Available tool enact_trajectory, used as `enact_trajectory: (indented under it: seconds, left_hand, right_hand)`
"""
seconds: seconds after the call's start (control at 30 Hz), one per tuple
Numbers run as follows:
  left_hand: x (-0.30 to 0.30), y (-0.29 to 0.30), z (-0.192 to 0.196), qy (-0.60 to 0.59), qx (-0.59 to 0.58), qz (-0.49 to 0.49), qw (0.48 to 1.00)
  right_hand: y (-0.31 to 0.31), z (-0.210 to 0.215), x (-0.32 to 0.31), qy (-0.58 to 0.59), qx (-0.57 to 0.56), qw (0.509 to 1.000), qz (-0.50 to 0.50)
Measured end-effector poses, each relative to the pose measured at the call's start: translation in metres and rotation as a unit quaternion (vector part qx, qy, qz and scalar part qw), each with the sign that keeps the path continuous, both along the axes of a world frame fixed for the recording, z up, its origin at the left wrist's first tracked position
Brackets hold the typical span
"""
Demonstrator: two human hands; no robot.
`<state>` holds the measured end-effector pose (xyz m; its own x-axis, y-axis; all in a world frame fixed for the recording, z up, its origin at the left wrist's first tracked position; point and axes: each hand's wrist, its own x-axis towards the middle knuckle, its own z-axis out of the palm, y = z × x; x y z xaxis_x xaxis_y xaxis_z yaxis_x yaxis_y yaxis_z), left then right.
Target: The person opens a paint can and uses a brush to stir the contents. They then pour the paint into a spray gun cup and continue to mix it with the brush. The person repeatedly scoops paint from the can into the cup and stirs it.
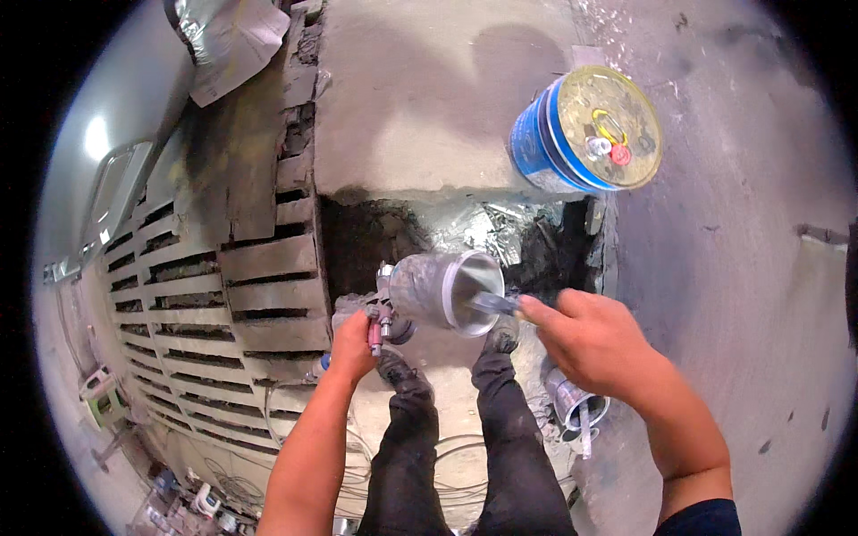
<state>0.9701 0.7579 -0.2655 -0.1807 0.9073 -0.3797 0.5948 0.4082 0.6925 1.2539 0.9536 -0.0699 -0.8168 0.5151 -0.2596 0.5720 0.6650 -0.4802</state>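
Note:
My left hand (356,347) is closed around the fittings at the base of a silvery metal pot (420,288). A reddish valve-like piece (375,336) shows beside its fingers. The pot lies tilted on its side in the air, its open mouth turned right and its inside coated grey. In my right hand (585,338) is a flat-bladed scraper (490,303), its blade reaching into the pot's mouth and its handle mostly hidden by the fingers. A second metal pot (572,399) with a flat stick (585,429) in it stands below my right forearm.
A blue bucket (538,143) with a dirty lid sits at the far right of a rectangular floor pit (357,237) with crumpled shiny sheeting inside. Slotted floor grating (192,304) runs along the left. Cables (460,447) lie around my feet; a grey-white panel (116,143) stands far left.

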Motion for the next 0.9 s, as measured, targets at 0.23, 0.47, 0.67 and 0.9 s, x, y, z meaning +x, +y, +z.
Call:
enact_trajectory:
  seconds: [0.23,0.47,0.67,0.9]
  left_hand:
    - [-0.002,-0.012,0.005,0.014,0.038,-0.066,0.997]
    - [-0.008,-0.041,-0.023,0.077,0.054,-0.1,0.991]
    - [0.022,-0.042,-0.024,0.091,0.05,-0.105,0.989]
    - [0.051,-0.046,-0.029,0.097,0.07,-0.093,0.988]
  right_hand:
    - [-0.029,-0.056,-0.031,0.045,0.041,0.997,0.037]
    - [-0.055,-0.02,0.015,0.007,0.034,0.999,0.029]
    - [-0.087,-0.006,0.07,-0.017,-0.017,1.0,0.004]
    - [-0.082,-0.021,0.105,-0.014,0.053,0.997,-0.053]
